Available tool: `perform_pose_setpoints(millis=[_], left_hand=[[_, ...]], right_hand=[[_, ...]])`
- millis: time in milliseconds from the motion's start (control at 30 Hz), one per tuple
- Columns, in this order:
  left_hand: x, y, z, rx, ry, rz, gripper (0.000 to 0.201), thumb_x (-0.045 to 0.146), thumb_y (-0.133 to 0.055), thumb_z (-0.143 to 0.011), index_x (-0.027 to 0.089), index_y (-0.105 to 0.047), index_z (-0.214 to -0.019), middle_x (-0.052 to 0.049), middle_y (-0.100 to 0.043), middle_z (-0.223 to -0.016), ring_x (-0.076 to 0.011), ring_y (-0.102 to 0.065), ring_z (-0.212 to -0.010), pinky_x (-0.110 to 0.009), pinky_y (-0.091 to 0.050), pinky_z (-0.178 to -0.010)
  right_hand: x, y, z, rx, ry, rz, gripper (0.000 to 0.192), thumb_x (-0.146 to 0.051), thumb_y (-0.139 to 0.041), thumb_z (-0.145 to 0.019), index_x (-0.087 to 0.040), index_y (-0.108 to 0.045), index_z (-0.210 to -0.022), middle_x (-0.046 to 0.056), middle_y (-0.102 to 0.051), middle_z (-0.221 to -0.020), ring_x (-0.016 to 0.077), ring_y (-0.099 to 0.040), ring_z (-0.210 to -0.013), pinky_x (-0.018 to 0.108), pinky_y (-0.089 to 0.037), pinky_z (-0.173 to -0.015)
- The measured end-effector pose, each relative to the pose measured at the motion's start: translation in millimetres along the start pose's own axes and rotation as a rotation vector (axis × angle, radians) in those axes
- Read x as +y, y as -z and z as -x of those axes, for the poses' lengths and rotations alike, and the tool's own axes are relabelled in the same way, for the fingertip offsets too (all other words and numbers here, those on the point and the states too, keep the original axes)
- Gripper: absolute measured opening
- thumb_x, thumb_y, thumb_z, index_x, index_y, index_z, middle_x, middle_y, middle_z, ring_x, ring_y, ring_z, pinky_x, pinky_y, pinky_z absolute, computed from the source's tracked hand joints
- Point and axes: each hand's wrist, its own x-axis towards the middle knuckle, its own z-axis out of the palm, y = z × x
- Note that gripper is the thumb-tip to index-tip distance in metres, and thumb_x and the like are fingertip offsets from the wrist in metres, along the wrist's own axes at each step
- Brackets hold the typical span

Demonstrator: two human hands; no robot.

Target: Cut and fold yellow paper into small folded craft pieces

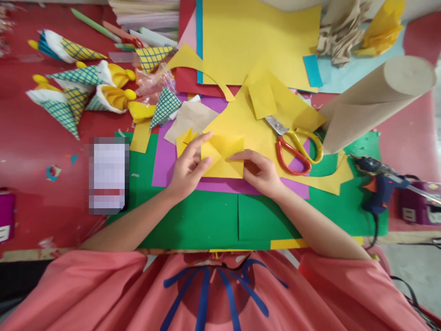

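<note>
A small creased square of yellow paper (pixel 223 170) is held up between my two hands. My left hand (pixel 189 168) pinches its left edge between thumb and fingers. At the right, my right hand (pixel 260 170) has its index finger on the paper's face, with the other fingers curled at the edge. Diagonal fold lines meet near the middle of the square. Just behind my left hand lies a folded yellow paper piece (pixel 182 140). Scissors (pixel 292 142) with red and yellow handles rest on cut yellow paper (pixel 237 115) beyond my right hand.
Green sheets (pixel 196 220) and purple paper (pixel 161 161) lie under the work. Left are a phone (pixel 107 177) and several paper ice-cream cones (pixel 62 112). At right are a brown paper roll (pixel 375 101) and a glue gun (pixel 379 184). A large yellow sheet (pixel 258 41) lies at the back.
</note>
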Motion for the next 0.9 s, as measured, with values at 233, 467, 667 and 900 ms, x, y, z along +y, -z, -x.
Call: perform_pose_setpoints(millis=[233,467,667,900], left_hand=[[-5,0.2,2,-0.074,-0.043,0.076,0.029,0.033,-0.052,-0.088,0.027,-0.059,-0.115,-0.004,-0.065,-0.109,-0.0202,-0.065,-0.101,-0.032,-0.056,-0.082],[2,-3.4,-2,-0.097,-0.038,-0.003,0.034,0.037,-0.073,-0.076,0.023,-0.061,-0.105,-0.004,-0.065,-0.103,-0.0188,-0.064,-0.101,-0.031,-0.055,-0.086],[4,-0.6,-4,-0.075,-0.118,-0.091,0.017,0.037,-0.069,-0.080,0.021,-0.065,-0.085,-0.002,-0.063,-0.087,-0.0176,-0.062,-0.094,-0.031,-0.053,-0.081],[5,-4.3,-1,-0.033,-0.020,-0.005,0.037,0.035,-0.068,-0.081,0.024,-0.053,-0.113,-0.003,-0.066,-0.103,-0.0132,-0.066,-0.088,-0.022,-0.054,-0.071]], right_hand=[[8,1,2,0.093,-0.193,-0.226,0.029,-0.034,-0.076,-0.074,-0.023,-0.066,-0.099,0.004,-0.067,-0.102,0.0194,-0.062,-0.097,0.034,-0.050,-0.087],[11,-1,1,0.041,-0.156,-0.227,0.025,-0.037,-0.074,-0.076,-0.023,-0.065,-0.094,0.003,-0.067,-0.097,0.0189,-0.062,-0.094,0.037,-0.047,-0.088],[5,1,-4,0.056,-0.101,-0.147,0.017,-0.035,-0.073,-0.078,-0.021,-0.065,-0.084,0.001,-0.065,-0.083,0.0149,-0.059,-0.080,0.033,-0.046,-0.079],[1,-1,-4,0.044,-0.197,-0.220,0.022,-0.036,-0.070,-0.081,-0.018,-0.061,-0.075,0.002,-0.064,-0.078,0.0142,-0.060,-0.073,0.029,-0.048,-0.069]])
